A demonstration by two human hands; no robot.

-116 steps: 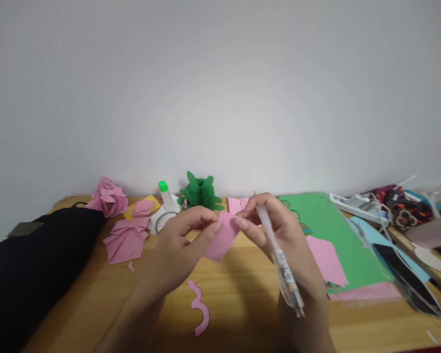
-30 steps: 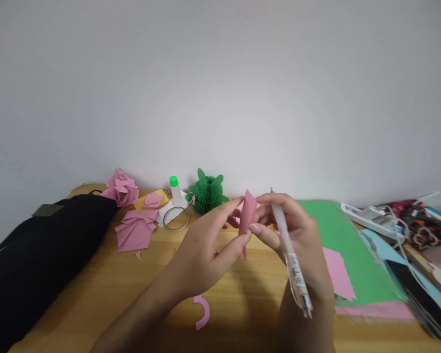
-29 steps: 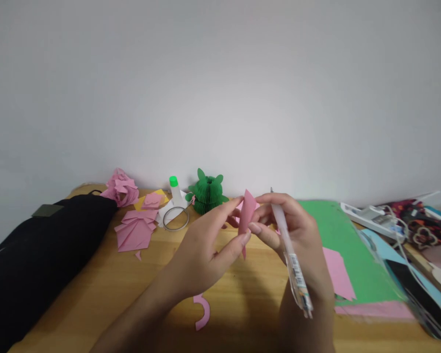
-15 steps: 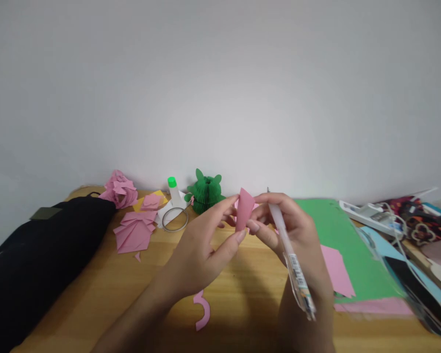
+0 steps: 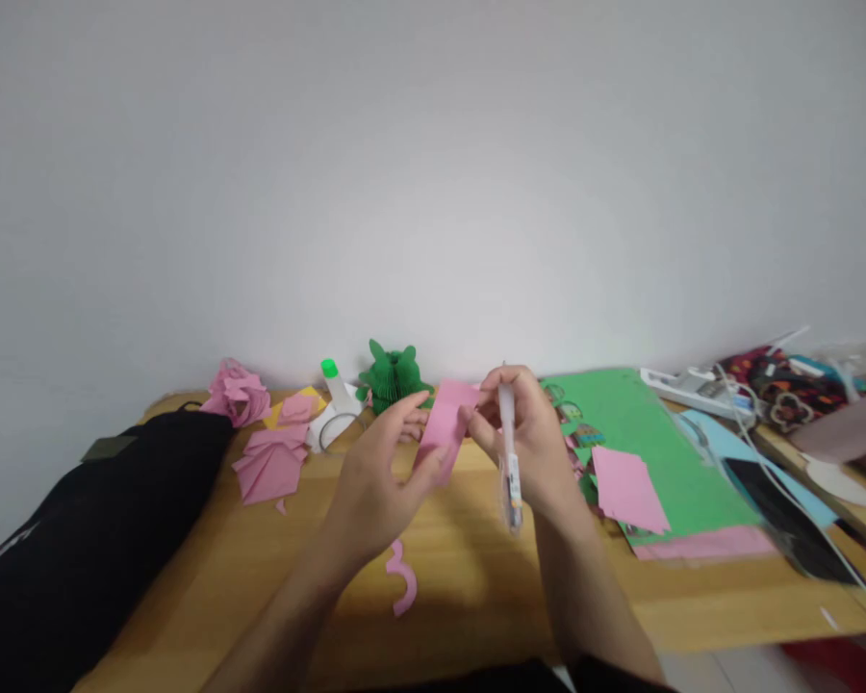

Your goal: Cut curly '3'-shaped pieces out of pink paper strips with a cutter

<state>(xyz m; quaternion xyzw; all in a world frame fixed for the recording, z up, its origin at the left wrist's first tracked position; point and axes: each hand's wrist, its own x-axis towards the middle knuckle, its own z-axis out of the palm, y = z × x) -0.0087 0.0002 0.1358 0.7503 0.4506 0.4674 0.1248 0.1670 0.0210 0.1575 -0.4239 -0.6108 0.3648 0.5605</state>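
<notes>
A folded piece of pink paper [image 5: 448, 412] is held up over the table, in front of a green paper figure [image 5: 394, 378]. My left hand [image 5: 379, 474] has its thumb on the paper's lower left part, with the index finger stretched out and other fingers partly behind it. At the paper's right edge, my right hand [image 5: 532, 448] pinches it between thumb and fingers. A pale pen [image 5: 506, 423] is also tucked in that hand, pointing down toward me. A pink paper cutout shaped like a 3 [image 5: 406, 583] lies on the table below the hands.
On the left are a black cloth item [image 5: 115, 520], pink folded papers [image 5: 270, 467], a crumpled pink paper [image 5: 237, 393], a green-capped glue stick [image 5: 338, 385] and a ring [image 5: 322, 435]. Pink sheets [image 5: 629, 489] lie on a green sheet [image 5: 642, 433] at right, beside cables and a power strip [image 5: 682, 393].
The pink paper has been turned and opened out, now showing a broader face. My right hand and the pen have shifted left and rotated. The view has moved slightly.
</notes>
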